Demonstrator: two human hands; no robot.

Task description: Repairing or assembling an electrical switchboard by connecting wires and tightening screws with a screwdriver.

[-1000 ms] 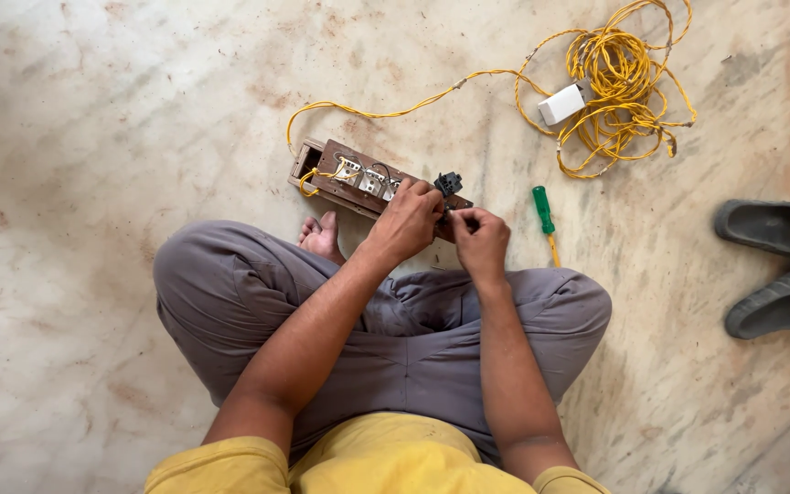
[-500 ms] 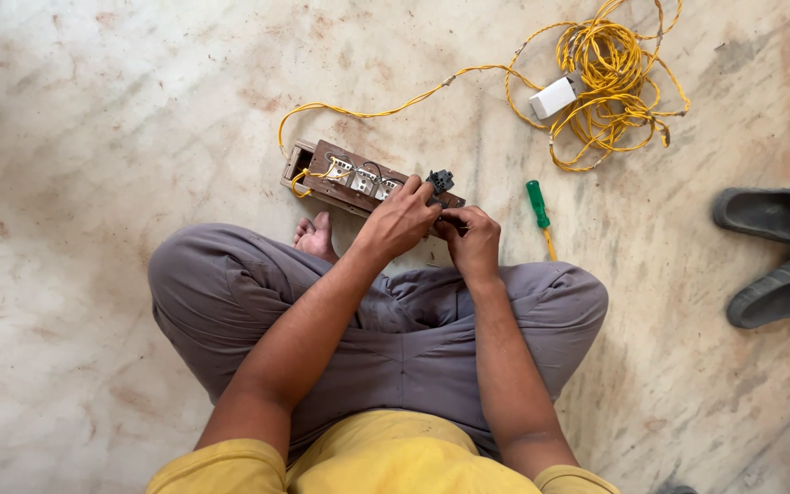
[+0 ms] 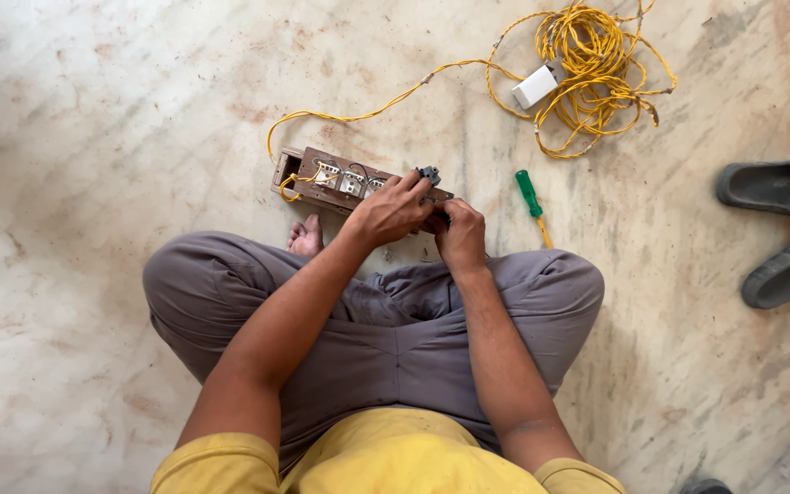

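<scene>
left hand (image 3: 393,209): clasped over the long brown wooden switch board (image 3: 340,183) on the floor ahead of crossed legs.
right hand (image 3: 459,233): clenched at the board's right end.
nearby: green-handled screwdriver (image 3: 532,199).

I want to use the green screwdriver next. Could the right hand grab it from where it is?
Probably yes. The green screwdriver lies on the floor just beside the right hand, with nothing between them.
</scene>
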